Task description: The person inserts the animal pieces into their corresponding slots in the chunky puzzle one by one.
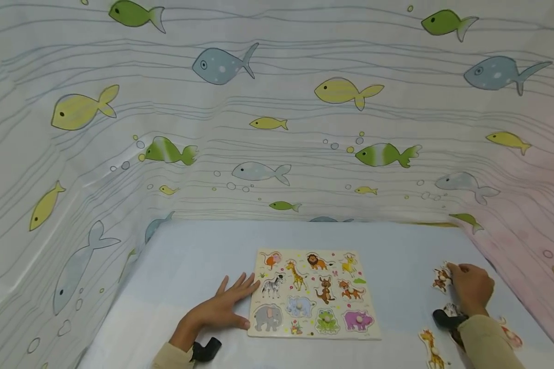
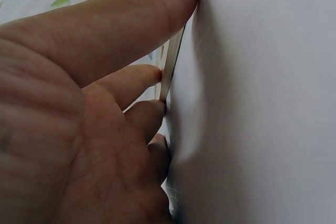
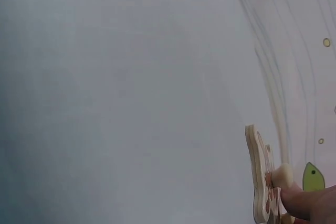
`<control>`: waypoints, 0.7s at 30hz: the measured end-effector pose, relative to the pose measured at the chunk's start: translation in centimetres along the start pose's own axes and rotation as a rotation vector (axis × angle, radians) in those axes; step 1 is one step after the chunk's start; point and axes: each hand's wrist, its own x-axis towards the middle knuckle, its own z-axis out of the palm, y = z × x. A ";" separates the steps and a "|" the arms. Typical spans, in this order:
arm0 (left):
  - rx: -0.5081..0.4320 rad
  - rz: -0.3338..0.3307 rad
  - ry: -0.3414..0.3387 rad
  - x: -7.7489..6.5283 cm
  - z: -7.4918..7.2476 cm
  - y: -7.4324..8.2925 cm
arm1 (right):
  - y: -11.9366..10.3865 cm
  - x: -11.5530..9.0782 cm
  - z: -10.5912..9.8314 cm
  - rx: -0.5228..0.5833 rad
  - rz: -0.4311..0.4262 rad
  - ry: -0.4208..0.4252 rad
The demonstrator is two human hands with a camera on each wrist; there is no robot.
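Observation:
A wooden puzzle board with animal pictures lies on the table, small knobs showing on its blue animal, frog and purple hippo. My left hand rests flat along its left side, fingers extended; in the left wrist view the fingertips meet the board's edge. Farther right, my right hand has curled fingers at a brown-and-white animal puzzle piece. In the right wrist view this piece is seen edge-on, a fingertip against its pale knob.
Below the right hand lie a giraffe piece, a black-and-white piece and an orange-red piece, partly covered by the right sleeve. Fish-patterned cloth walls the pale table at back and sides.

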 end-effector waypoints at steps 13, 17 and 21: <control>0.034 0.001 -0.010 0.7 -0.1 0.2 | 0.0 0.2 -0.5 0.015 0.005 0.026; 0.025 -0.003 -0.005 0.6 0.0 0.1 | -1.3 0.3 -0.7 0.107 0.002 0.019; 0.010 -0.011 0.009 0.3 0.1 0.0 | -3.0 0.1 -0.8 0.148 -0.041 -0.028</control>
